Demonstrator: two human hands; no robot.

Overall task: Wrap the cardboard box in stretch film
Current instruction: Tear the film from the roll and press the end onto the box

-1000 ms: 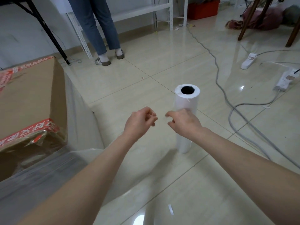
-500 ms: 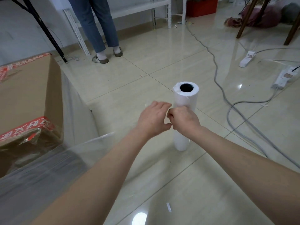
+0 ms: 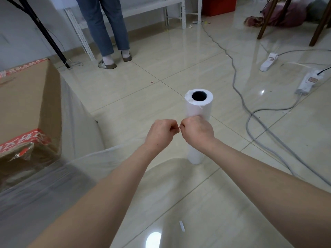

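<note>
Left hand [image 3: 160, 134] and right hand [image 3: 198, 131] meet, each grip curled tight, pinching the stretch film [image 3: 53, 185] before the upright roll [image 3: 198, 110]. The cardboard box [image 3: 26, 104] stands at left on the glossy tiled floor [image 3: 161, 68]; cables [image 3: 250, 119] trail at right.

Both bare forearms reach forward and converge. The left hand [image 3: 161, 134] and right hand [image 3: 198, 130] sit knuckles up and almost touching, fingers curled under. Each pinches the clear stretch film [image 3: 86, 163] where the two hands meet.
</note>
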